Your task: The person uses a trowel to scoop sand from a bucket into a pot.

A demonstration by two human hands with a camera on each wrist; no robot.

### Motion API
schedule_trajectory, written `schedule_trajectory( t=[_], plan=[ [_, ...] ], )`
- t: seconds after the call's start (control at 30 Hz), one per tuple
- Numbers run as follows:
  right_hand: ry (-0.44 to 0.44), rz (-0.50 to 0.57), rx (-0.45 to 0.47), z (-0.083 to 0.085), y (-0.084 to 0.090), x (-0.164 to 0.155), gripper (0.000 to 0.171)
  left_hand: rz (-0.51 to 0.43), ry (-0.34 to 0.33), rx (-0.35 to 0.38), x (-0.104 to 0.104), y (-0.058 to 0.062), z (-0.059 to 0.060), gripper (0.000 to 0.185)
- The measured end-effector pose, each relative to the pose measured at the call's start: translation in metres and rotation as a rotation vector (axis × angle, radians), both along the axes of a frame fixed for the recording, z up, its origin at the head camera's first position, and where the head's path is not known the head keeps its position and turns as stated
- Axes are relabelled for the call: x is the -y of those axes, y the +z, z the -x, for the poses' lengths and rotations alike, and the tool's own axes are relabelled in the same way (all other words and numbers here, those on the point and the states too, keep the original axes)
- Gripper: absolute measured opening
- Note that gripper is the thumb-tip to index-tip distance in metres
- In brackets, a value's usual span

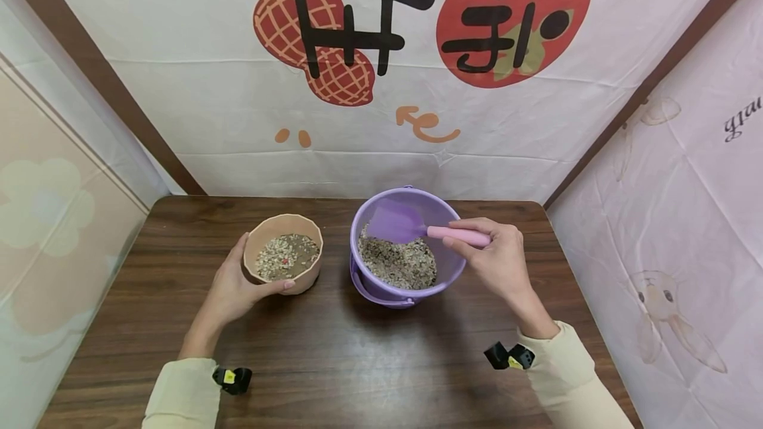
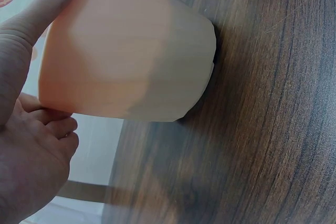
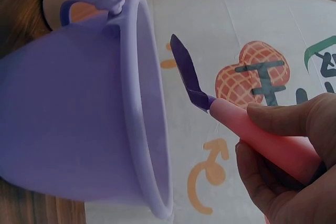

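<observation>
A peach pot (image 1: 284, 253) partly filled with gravelly mix stands on the wooden table (image 1: 334, 356). My left hand (image 1: 238, 286) grips its near left side, thumb along the front; the left wrist view shows the pot (image 2: 128, 51) against my palm (image 2: 31, 166). To its right stands a purple bucket (image 1: 407, 247) holding the same mix. My right hand (image 1: 497, 260) holds a small shovel by its pink handle (image 1: 459, 236), the purple blade (image 1: 395, 222) hovering over the bucket's mix. In the right wrist view the blade (image 3: 186, 74) is beside the bucket rim (image 3: 149, 114).
Printed cloth walls enclose the table at the back and both sides. Bare tabletop lies in front of the pot and the bucket, toward me. The bucket's handle hangs down against its front side (image 1: 381, 293).
</observation>
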State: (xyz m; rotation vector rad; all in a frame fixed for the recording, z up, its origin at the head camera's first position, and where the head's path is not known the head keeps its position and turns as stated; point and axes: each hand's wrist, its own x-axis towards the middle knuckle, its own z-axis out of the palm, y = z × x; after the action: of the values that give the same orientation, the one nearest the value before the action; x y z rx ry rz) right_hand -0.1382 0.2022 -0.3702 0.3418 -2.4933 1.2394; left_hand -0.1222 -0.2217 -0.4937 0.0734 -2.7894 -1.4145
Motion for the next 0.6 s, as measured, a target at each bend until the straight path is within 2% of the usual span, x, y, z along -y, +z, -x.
schedule_trajectory(
  t=[0.3,0.6],
  plan=[
    [-0.015,0.066,0.037,-0.002,-0.005,-0.013,0.027,0.003,-0.001,0.010,0.000,0.001,0.000,0.137],
    [-0.049,0.032,0.020,-0.004,-0.012,-0.024,0.029,0.004,-0.001,0.002,-0.001,0.002,0.000,0.136]
  ],
)
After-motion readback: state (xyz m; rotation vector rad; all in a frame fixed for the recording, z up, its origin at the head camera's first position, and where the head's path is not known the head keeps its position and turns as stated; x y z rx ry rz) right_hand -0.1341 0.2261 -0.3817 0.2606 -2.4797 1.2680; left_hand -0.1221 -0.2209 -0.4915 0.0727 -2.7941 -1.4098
